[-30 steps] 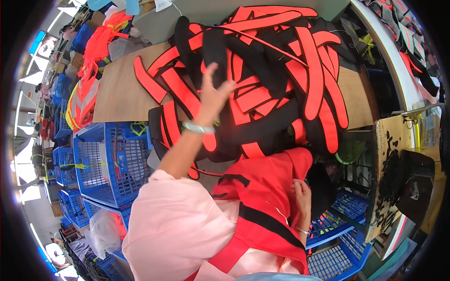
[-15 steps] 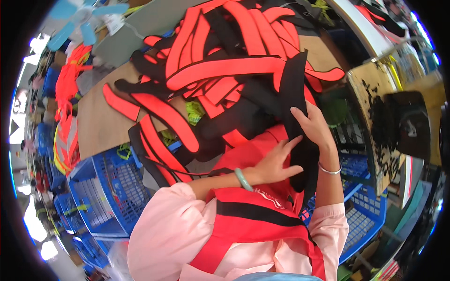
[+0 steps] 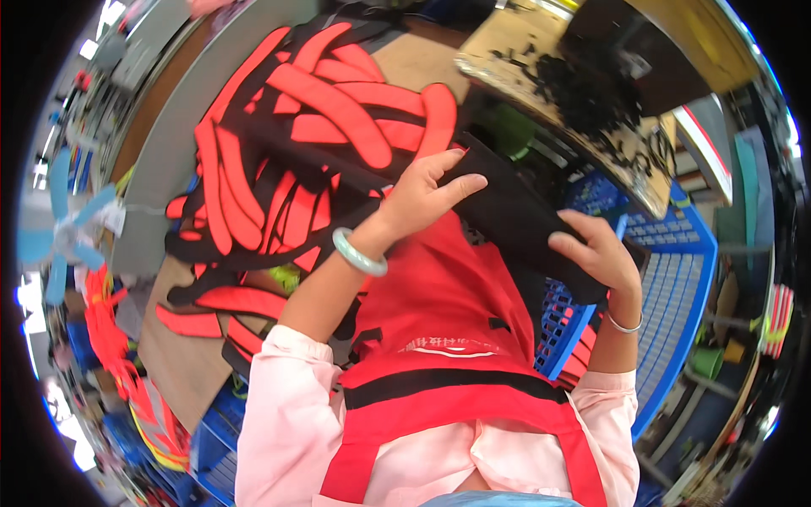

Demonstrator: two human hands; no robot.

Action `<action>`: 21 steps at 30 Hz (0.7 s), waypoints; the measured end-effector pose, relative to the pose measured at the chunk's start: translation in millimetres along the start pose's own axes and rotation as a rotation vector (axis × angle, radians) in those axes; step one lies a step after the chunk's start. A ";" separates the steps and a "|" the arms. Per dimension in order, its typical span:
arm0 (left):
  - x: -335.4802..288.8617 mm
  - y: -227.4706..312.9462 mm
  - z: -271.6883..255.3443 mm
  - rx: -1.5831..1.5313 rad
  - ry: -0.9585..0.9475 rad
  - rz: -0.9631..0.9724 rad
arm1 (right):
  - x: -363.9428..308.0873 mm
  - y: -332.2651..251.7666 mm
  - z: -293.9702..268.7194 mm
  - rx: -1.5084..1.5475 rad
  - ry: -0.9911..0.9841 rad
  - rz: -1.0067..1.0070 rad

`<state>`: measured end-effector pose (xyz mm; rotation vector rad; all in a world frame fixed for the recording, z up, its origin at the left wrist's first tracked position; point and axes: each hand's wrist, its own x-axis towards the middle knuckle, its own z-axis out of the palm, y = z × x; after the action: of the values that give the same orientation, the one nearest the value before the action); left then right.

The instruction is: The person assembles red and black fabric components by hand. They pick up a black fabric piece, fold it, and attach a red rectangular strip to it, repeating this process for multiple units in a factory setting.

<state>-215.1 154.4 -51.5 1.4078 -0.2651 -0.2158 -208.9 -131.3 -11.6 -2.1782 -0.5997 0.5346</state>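
A broad black fabric strip (image 3: 525, 221) stretches slantwise over the right side of my lap, its black face up. My left hand (image 3: 427, 193) grips its upper end between thumb and fingers. Around the lower right end closes my right hand (image 3: 598, 255), thumb on top. Whether the strip is one layer or several, I cannot tell. To the left, on the wooden table, lies a loose heap of curved orange-red strips (image 3: 334, 110) with black edging, some with their black side up.
Right of my lap stands a blue plastic basket (image 3: 676, 287), with orange-red strips (image 3: 581, 359) inside. Beyond it is a wooden work surface (image 3: 498, 63) strewn with black scraps (image 3: 591, 89). A light blue fan (image 3: 68, 224) and a bright orange vest (image 3: 156, 418) are at far left.
My view and body have turned to the right. The black strip has swung from nearly upright to a slant over the basket side. My left hand has moved up to its upper end, my right hand to its lower end.
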 end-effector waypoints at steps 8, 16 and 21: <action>59.3 26.0 99.9 -0.144 -0.041 -0.077 | 1.8 -26.8 -40.6 -0.283 0.761 -0.236; 152.2 45.6 96.9 -0.082 -0.085 -0.010 | 13.8 13.1 -109.1 -0.234 0.710 -0.185; 190.2 48.0 94.3 -0.049 -0.081 -0.095 | 29.1 20.5 -130.1 -0.175 0.635 -0.075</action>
<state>-63.7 15.1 19.7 1.3665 -0.2585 -0.3554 -108.9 -202.5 44.4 -2.3064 -0.3811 -0.2633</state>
